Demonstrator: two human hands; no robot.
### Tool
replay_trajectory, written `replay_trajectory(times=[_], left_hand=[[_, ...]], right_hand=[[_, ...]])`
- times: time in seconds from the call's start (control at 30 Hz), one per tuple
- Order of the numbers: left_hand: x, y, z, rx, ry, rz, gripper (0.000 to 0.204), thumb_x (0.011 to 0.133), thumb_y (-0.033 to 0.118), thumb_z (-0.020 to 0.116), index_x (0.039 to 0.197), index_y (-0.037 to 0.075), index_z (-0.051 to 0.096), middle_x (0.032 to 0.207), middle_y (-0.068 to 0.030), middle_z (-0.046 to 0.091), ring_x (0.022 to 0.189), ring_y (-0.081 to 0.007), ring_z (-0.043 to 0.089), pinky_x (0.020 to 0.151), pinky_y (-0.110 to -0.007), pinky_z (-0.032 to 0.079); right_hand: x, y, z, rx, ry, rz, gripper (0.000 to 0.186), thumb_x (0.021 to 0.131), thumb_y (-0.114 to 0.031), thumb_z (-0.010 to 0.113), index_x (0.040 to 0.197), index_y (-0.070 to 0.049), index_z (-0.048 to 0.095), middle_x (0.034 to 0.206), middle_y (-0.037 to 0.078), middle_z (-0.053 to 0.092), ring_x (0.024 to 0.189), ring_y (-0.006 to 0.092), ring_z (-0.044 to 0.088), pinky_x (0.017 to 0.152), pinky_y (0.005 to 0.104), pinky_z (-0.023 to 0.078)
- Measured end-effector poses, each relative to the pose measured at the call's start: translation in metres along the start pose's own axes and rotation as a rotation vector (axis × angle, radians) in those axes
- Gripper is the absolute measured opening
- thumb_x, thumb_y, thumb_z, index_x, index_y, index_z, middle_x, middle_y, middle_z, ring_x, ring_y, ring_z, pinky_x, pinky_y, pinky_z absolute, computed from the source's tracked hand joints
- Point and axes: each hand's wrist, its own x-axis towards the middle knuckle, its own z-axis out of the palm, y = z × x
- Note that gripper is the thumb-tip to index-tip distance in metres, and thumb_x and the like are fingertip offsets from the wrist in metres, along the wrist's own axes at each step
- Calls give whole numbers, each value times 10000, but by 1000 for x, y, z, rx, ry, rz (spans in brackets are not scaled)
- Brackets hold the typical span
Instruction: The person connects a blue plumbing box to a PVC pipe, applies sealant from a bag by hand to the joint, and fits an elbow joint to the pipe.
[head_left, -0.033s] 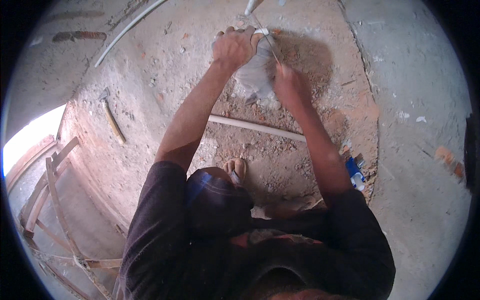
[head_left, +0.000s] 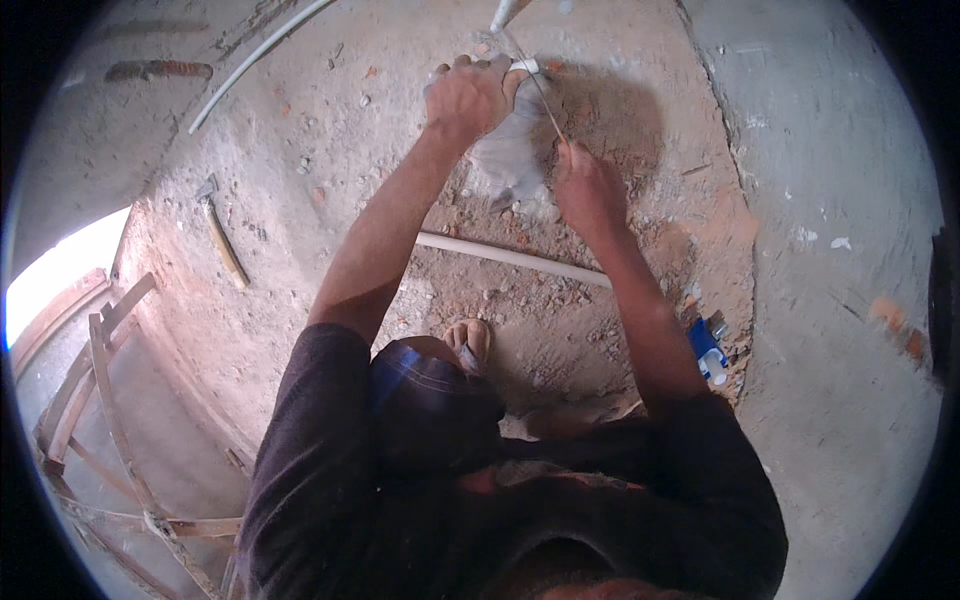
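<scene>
My left hand [head_left: 468, 100] is closed over a short white pipe [head_left: 524, 66], pressing it down on a pale grey lump [head_left: 512, 150] that looks like a stone or a filled bag. Only the pipe's end shows past my fingers. In my closed right hand [head_left: 592, 195] is a thin, narrow saw blade [head_left: 545, 100], gripped at its near end. The blade slants up and to the left, lying across the pipe beside my left thumb.
Behind my forearms a long white pipe [head_left: 515, 258] lies on the rubble-strewn ground. A hammer [head_left: 222, 230] rests at left, near a wooden frame [head_left: 110, 390]. Beyond are a curved white pipe [head_left: 250, 65] and another pipe end [head_left: 502, 14]. A blue packet [head_left: 706, 348] lies by my right arm.
My right hand has drawn back slightly toward me and to the right, pulling the blade with it. My left hand stays on the pipe.
</scene>
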Motion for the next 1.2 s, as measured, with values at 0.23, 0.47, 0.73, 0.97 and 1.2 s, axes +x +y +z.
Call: replay_trajectory(times=[0.23, 0.47, 0.73, 0.97, 1.2], left_hand=[[5, 7, -19, -12, -52, -14, 435, 984, 495, 430, 1021, 115, 638, 796, -204, 685, 848, -392, 665, 786, -519, 516], [5, 3, -1, -25, -10, 10, 425, 980, 487, 439, 1015, 112, 637, 795, -209, 685, 835, -398, 665, 777, -514, 520], [4, 1, -11, -9, -56, 1, 444, 985, 492, 420, 1014, 105, 635, 827, -208, 690, 852, -389, 667, 798, -517, 517], [4, 1, -7, 5, -30, 32, 427, 984, 481, 441, 1009, 102, 634, 800, -203, 688, 837, -388, 669, 799, -523, 513], [5, 5, -7, -17, 1, 49, 444, 987, 499, 423, 1007, 106, 629, 791, -192, 692, 828, -393, 671, 792, -520, 517]], right_hand=[[46, 5, 23, -121, 45, -159, 276, 945, -233, 467, 1012, -41, 654, 875, 242, 673, 811, 448, 656, 723, 538, 525], [19, 19, 17, -33, 185, -138, 218, 898, -193, 499, 945, -37, 642, 825, 250, 660, 780, 462, 648, 711, 546, 520], [-17, 11, -1, -50, -28, -8, 233, 909, -199, 489, 947, -28, 642, 854, 249, 662, 808, 458, 649, 728, 550, 515], [64, 3, 30, -69, 120, -141, 226, 925, -200, 490, 953, -32, 638, 844, 239, 665, 800, 452, 651, 733, 555, 517], [9, 21, 20, -46, 76, -49, 242, 884, -224, 519, 974, -33, 637, 851, 236, 672, 801, 453, 653, 746, 549, 521]])
